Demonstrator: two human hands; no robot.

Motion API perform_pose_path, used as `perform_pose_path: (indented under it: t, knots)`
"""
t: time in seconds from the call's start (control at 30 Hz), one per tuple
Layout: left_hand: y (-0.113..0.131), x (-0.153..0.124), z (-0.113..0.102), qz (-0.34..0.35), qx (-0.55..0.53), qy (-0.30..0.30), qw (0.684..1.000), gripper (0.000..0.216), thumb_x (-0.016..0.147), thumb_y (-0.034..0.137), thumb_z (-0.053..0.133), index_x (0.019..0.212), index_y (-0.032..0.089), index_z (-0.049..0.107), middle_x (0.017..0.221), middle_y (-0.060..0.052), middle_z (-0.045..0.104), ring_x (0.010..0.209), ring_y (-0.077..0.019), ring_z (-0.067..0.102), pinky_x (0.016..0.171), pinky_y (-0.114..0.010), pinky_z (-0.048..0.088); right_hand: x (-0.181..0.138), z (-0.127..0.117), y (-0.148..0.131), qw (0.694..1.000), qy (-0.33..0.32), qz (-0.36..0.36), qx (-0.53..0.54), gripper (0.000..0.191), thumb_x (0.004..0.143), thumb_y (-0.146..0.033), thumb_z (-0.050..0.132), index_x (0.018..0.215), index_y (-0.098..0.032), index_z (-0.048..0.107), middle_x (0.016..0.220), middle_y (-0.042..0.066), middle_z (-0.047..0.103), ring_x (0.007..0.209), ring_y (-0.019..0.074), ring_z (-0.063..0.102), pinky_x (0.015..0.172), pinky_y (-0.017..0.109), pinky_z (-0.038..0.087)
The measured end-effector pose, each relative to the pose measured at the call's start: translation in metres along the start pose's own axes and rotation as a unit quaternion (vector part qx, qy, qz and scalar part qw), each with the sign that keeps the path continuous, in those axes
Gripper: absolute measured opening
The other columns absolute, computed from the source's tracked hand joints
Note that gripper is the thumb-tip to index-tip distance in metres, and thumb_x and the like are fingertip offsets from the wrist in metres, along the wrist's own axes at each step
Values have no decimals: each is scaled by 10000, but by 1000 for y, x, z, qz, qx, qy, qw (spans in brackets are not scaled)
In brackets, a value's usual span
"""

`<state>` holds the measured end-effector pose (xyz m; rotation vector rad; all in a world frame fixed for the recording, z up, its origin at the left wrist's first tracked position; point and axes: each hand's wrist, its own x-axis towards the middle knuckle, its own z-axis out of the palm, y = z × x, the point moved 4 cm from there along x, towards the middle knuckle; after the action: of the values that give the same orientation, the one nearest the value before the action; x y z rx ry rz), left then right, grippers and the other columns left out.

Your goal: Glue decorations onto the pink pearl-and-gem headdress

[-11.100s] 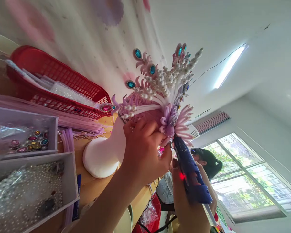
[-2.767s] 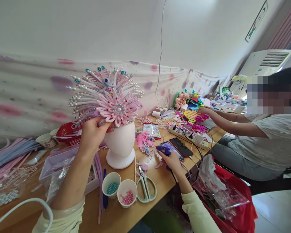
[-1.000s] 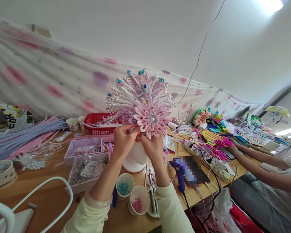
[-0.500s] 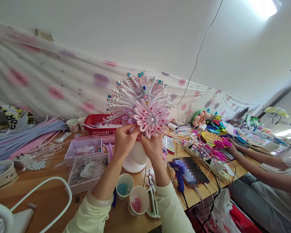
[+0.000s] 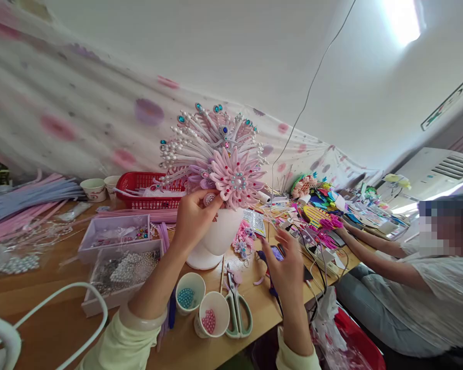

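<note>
A beaded headdress (image 5: 216, 134) with white stems, pearls and blue gems sits on a white foam head (image 5: 224, 231). At its front is a pink flower (image 5: 237, 182) with a pearl centre and red beads. My left hand (image 5: 196, 216) is closed at the flower's lower left edge, thumb and fingers pinching the headdress there. Held apart from it on the right, my right hand (image 5: 287, 262) hovers over the glue gun (image 5: 273, 290) and the phone (image 5: 278, 252), its fingers spread and slightly blurred. Nothing shows in that hand, and it partly covers both things.
Cups of blue beads (image 5: 191, 293) and pink beads (image 5: 212, 314) stand near the front edge beside scissors (image 5: 237, 313). Left are bead trays (image 5: 125, 272), a red basket (image 5: 152, 203) and a white looped frame (image 5: 96, 293). A co-worker's arms (image 5: 374, 249) reach in from the right, past cables.
My right hand has left the flower and moved right and down towards the glue gun, opening. My left hand stays at the flower. The view has turned right.
</note>
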<state>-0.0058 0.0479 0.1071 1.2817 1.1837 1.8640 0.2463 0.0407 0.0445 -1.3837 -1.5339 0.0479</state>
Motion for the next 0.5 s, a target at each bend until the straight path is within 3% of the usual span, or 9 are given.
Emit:
perform_pose_path:
  t: [0.1, 0.2, 0.33, 0.5]
  knots:
    - [0, -2, -1, -10, -24, -7, 1000, 149, 720, 320, 683, 684, 176, 699, 563, 19, 644, 488, -110, 538, 483, -210, 416, -26, -33, 57, 988, 77, 69, -113, 780, 742, -730, 588, 1194, -95, 573, 1141, 238, 632, 1067, 366, 618, 911, 526, 497]
    - [-3, -5, 1, -20, -57, -30, 998, 135, 711, 312, 667, 701, 182, 703, 557, 21, 630, 517, -125, 557, 495, -219, 420, -45, -36, 104, 975, 55, 82, -200, 962, 615, -882, 531, 1135, -75, 603, 1128, 289, 657, 1114, 464, 591, 971, 631, 413]
    - [-10, -9, 3, -44, -111, -45, 992, 161, 716, 341, 663, 688, 187, 697, 555, 11, 626, 532, -138, 568, 516, -236, 439, -49, -13, 134, 970, -31, 55, -234, 750, 646, -852, 535, 923, -172, 686, 976, 201, 733, 958, 426, 663, 906, 592, 456]
    - [-14, -12, 2, -58, -143, -70, 986, 185, 750, 351, 632, 672, 191, 683, 594, -11, 648, 585, -154, 602, 556, -249, 471, -40, 9, 132, 959, -87, 64, -262, 505, 737, -726, 519, 635, -250, 655, 704, 117, 713, 735, 363, 667, 709, 489, 516]
